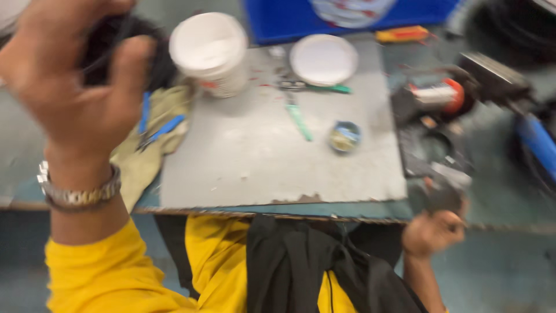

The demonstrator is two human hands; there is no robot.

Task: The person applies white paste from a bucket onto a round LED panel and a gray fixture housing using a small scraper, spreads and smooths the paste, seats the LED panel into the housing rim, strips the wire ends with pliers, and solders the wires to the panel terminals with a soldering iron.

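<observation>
My left hand [81,87] is raised close to the camera at the upper left, blurred, with its fingers curled and a metal watch [78,194] on the wrist. A dark bundle [110,40] shows between thumb and fingers; whether the hand grips it is unclear. My right hand [431,232] is a fist at the table's front edge, closed on a dark grey flat piece [446,194]. Both sleeves are yellow.
A grey board [260,156] lies on the table, bearing a white bucket [211,52], a white lid [323,58], a green-handled tool [299,120] and a small round tin [345,137]. Blue-handled pliers [163,128] rest on a cloth [142,162]. A red-and-white device [440,95] sits at the right.
</observation>
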